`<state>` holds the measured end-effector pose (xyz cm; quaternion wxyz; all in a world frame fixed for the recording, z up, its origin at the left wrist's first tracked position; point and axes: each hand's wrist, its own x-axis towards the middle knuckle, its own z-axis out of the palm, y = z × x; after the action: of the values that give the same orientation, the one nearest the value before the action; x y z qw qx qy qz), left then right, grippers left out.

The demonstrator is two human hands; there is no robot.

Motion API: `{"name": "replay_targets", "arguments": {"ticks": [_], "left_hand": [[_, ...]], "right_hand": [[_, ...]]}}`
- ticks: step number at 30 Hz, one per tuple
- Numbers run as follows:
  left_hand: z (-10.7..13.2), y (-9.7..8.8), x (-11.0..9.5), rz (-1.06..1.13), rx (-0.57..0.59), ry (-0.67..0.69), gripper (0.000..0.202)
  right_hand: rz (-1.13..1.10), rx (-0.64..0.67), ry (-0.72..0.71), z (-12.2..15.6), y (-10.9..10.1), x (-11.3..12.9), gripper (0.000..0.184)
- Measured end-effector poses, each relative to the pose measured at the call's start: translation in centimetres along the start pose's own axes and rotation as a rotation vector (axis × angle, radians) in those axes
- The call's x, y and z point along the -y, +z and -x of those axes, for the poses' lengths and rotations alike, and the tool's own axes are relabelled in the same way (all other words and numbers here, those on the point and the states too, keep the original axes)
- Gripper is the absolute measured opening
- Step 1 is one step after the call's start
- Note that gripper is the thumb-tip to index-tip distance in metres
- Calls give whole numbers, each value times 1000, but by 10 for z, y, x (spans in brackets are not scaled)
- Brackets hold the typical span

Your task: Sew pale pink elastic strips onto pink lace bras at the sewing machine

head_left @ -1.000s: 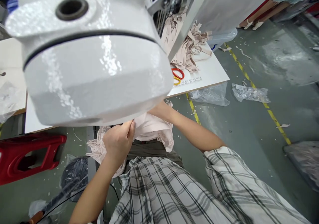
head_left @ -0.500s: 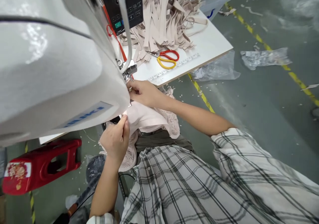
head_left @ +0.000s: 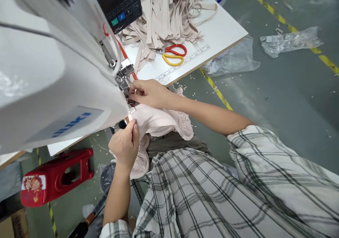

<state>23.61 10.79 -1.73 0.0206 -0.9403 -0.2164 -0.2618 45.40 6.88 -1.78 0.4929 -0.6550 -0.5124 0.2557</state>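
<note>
Left hand point(head_left: 124, 144) is pinching the cloth point(head_left: 156, 119) between thumb and finger, just by the end of the machine point(head_left: 79, 79). Right hand point(head_left: 150, 94) is curling its fingers close to the metal parts point(head_left: 123, 75); I cannot tell if it is gripping anything, as the tips are hard to see there.

Going slow is probably the best way to be doing this. Left hand should be holding the cloth flat without tugging, since soft cloth like this may be stretching easily. Right hand should be guiding gently and minding its fingertips, because they are resting so near the metal. Loose folds could be getting caught, so they are best lying well away from it.

The cloth is sitting at the near edge of the bench point(head_left: 225, 21), closer to the person than the scissors point(head_left: 174, 56), and is hanging down over the lap. It is looking pale pink, with a smooth middle bunching into folds. Bumpy lace point(head_left: 182, 123) is trimming its right side, and more is drooping beside the left wrist.
</note>
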Motion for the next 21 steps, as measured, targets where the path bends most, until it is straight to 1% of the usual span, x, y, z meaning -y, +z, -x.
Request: {"name": "replay_targets", "arguments": {"ticks": [7, 11, 16, 19, 21], "left_hand": [[-7, 0, -6, -1, -6, 40, 21], [-11, -1, -10, 10, -17, 63, 20], [-7, -2, -9, 24, -35, 87, 18], [-3, -4, -3, 32, -40, 44, 20], [-3, -7, -1, 65, -35, -32, 21]], "right_hand": [[27, -21, -13, 1, -7, -1, 14], [26, -7, -7, 2, -11, -2, 14], [17, -24, 14, 2, -16, -4, 15], [-18, -46, 26, 3, -14, -5, 17], [-65, -54, 48, 6, -11, -4, 18]]}}
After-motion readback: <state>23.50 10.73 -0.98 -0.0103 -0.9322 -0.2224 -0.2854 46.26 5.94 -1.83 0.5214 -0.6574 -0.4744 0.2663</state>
